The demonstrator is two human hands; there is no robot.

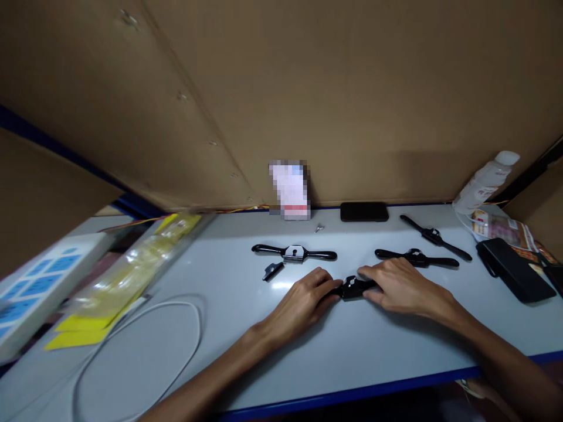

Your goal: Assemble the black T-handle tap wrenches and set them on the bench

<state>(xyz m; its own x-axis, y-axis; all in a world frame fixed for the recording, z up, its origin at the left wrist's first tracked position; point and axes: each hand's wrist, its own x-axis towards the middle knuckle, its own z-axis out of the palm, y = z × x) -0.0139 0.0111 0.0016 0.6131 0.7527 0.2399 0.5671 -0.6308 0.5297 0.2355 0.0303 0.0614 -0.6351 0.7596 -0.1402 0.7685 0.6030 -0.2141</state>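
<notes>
Both hands, left hand (303,299) and right hand (398,284), held a small black tool (352,287) with two handles.

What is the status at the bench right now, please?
Left hand and right hand both closed on the black spokeshave, flat on the table. Three more spokeshaves beyond. Nothing in the way.

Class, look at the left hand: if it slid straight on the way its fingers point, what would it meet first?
The left hand points right, so it would likely first meet the black tool that both hands grip.
</notes>
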